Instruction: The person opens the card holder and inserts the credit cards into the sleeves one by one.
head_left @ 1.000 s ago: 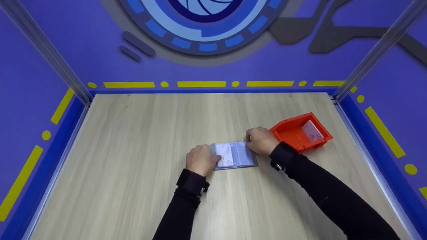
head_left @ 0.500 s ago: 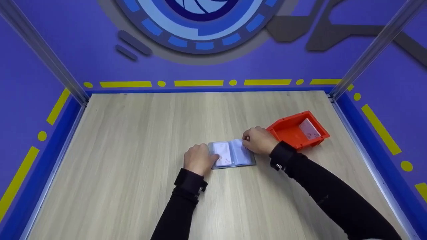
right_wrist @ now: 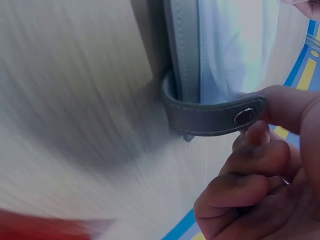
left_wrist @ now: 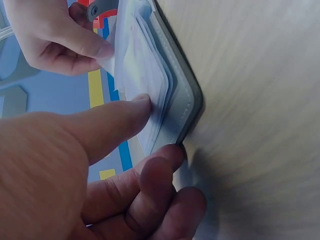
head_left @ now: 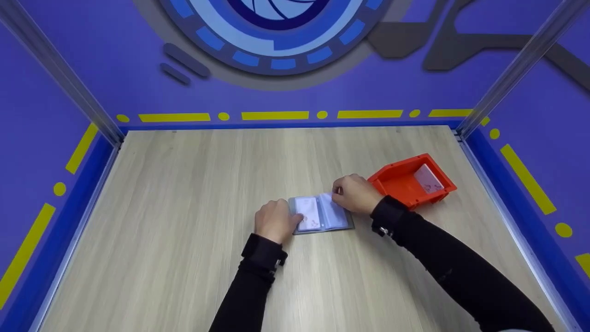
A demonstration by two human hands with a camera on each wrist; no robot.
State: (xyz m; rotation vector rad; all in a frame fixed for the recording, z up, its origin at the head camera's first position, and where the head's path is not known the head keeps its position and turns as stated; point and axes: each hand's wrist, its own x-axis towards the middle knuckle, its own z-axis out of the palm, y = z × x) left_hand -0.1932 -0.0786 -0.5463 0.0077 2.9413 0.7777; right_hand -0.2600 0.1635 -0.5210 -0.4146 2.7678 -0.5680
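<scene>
A grey card holder [head_left: 350,223] lies spread on the table, with stitched edges and clear plastic sleeves. A white card with small reddish figures [head_left: 309,213] shows in its left sleeve. My left hand [head_left: 275,220] grips the left edge, its thumb [left_wrist: 127,112] on the sleeves and its fingers at the cover's edge. At the upper right part of the holder, my right hand [head_left: 356,193] pinches a clear sleeve [head_left: 333,212], which is lifted slightly. A strap with a metal snap [right_wrist: 215,117] curves up beside the right thumb and fingertips.
An orange-red bin [head_left: 403,182] stands just beyond the right hand, and a white card with a reddish print [head_left: 428,179] leans inside it. The wood-grain table [head_left: 184,193] is bounded by blue-purple panels [head_left: 286,101] at the back and sides.
My right hand has shifted slightly left with the clear sleeve, which has lifted from the right cover. The left hand keeps its hold on the card holder's left side.
</scene>
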